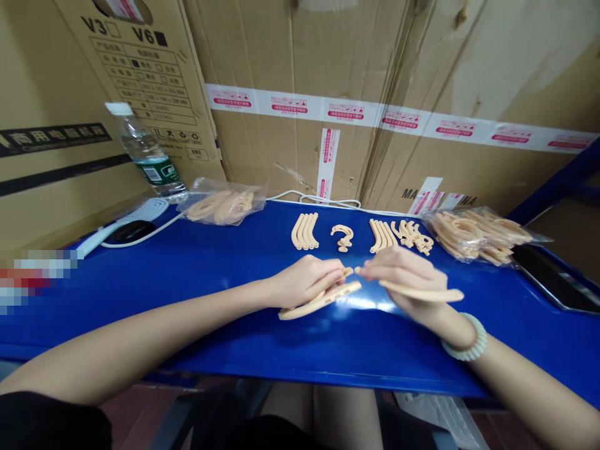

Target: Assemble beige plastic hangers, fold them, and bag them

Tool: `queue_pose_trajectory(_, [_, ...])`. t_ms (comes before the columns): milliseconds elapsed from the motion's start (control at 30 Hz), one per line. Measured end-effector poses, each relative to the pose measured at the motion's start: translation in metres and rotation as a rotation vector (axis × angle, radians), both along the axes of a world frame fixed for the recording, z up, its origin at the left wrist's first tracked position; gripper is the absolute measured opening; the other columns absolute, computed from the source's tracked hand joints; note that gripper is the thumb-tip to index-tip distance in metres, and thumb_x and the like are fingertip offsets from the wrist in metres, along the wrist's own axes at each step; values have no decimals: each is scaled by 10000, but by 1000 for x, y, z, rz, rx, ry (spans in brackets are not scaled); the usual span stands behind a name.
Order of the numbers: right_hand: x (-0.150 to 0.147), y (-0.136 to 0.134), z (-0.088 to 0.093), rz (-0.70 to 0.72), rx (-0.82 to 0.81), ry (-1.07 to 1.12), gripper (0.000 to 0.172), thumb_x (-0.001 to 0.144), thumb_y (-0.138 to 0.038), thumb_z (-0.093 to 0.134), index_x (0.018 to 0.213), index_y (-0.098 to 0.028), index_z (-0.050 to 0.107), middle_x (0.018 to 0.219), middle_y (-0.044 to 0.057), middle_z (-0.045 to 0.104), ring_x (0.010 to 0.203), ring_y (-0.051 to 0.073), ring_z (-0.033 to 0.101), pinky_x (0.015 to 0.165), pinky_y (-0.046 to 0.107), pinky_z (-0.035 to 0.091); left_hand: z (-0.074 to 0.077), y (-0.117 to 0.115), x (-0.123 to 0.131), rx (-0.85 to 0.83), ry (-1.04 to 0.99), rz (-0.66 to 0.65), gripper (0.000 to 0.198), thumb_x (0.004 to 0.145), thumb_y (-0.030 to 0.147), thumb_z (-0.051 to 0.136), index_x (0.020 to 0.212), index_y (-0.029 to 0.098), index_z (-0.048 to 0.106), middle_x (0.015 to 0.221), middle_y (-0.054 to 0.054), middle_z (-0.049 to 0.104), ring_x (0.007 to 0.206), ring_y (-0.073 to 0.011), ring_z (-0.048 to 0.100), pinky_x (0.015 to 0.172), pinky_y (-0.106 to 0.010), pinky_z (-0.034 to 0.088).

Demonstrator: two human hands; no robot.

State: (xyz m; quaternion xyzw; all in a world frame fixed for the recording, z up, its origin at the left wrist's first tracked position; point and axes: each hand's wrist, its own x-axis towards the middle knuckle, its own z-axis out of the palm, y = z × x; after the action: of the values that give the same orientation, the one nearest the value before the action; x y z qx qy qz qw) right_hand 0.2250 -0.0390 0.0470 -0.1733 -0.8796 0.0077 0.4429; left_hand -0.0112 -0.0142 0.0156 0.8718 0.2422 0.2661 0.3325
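Observation:
My left hand (304, 281) is closed around a curved beige piece (319, 304) that has small slots along its edge. Another beige tip pokes out from its fingertips. Fingers of my right hand (415, 274) are closed too, with a slim curved beige strip (422, 292) held across the palm side. A small beige end shows at the right fingertips, close to the left one; whether the two ends touch I cannot tell. Behind the hands lie a row of curved strips (304, 231), a few hook-shaped pieces (344, 237), a second row of strips (382, 235) and small curved pieces (412, 236).
Clear bags of beige parts lie left (222, 205) and right (478, 234) on the blue table (210, 337). A water bottle (147, 156), black mouse (134, 232) and pale fan-like object (140, 212) stand left. A dark phone-like slab (557, 278) lies right. Cardboard boxes (290, 56) wall the back.

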Motion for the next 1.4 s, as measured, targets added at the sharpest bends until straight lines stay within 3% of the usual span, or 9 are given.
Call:
queue_pose_trajectory(133, [27,23,10,-362,-6,234,177,985,-217,571,1009,-264,740,907,61,733,833,228,677,761,389,562,-8,9,-4,-448,-162,-12,392,1021,518,415,988,161,574,726,-31,690,457,-111,552,467,-221,387])
queue_pose_trajectory(233, [68,49,17,-569,-189,295,275,987,-303,546,1225,-223,659,965,80,712,772,211,671,682,344,561,-18,17,-4,-629,-319,-21,413,959,536,543,1037,135,599,789,-87,726,519,-129,586,485,-225,420])
queue_pose_trajectory(300, [97,64,22,-707,-309,224,406,966,-277,523,1357,-184,575,897,74,713,730,220,675,659,342,560,-24,21,-2,-731,-411,-16,410,915,495,629,1051,108,632,844,-125,737,574,-143,604,513,-236,449])
queue_pose_trajectory(367, [121,75,25,-889,-411,57,429,927,-256,538,1330,-126,607,890,105,740,741,248,694,704,374,569,-27,24,-1,-812,-490,-14,395,890,438,678,1068,86,664,922,-155,739,624,-149,614,541,-242,469])
queue_pose_trajectory(500, [138,88,21,-1134,-491,-269,405,888,-181,498,1221,-77,705,1119,190,750,1015,319,706,897,411,540,-26,26,-1,-926,-605,20,336,908,372,654,1077,85,702,942,-141,733,677,-173,644,600,-278,521])
queue_pose_trajectory(767, [137,100,-7,-1214,-516,-404,366,866,-130,486,1126,-31,724,1075,234,745,994,326,715,874,395,534,-9,15,-3,-969,-677,69,254,851,210,679,1083,109,702,904,-104,750,823,-216,717,744,-314,567])
queue_pose_trajectory(1100, [135,99,-14,-1202,-478,-513,249,881,-106,489,907,-118,737,1118,209,729,1029,306,694,903,364,525,-3,16,-1,-1061,-841,65,162,960,278,637,981,138,717,947,-89,748,915,-222,729,838,-365,592])
queue_pose_trajectory(1333, [120,85,-3,-1256,-389,-491,292,941,-190,495,1131,-89,693,996,222,722,911,339,696,806,430,526,-6,15,1,-1073,-833,60,160,963,254,627,1001,150,743,894,-62,705,907,-229,729,818,-364,601])
queue_pose_trajectory(1400, [100,73,1,-1114,-279,-422,343,966,-247,511,1252,-114,645,932,171,719,846,314,683,762,424,530,-9,16,0,-1074,-827,33,175,964,269,631,1030,156,746,899,-68,706,929,-233,722,836,-372,597])
